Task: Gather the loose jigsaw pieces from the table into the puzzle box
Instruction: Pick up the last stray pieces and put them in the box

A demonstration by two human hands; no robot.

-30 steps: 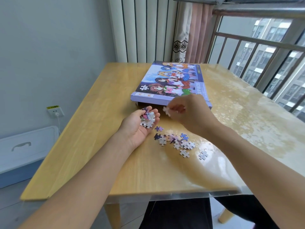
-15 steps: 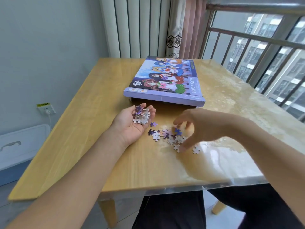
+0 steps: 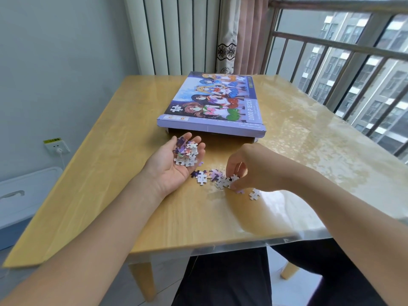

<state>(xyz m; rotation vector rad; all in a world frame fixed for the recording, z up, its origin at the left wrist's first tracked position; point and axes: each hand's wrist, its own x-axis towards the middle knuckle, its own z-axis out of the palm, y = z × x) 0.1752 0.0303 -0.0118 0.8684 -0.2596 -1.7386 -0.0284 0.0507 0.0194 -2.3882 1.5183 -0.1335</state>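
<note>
Right hand curls its fingertips onto loose jigsaw pieces near the puzzle box, hiding some. Left hand, palm up, cups a heap of pieces.

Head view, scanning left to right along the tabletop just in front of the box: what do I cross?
Left hand cupping a pile of pieces → loose pieces on the table → right hand, fingers on the cluster → lone piece.
</note>
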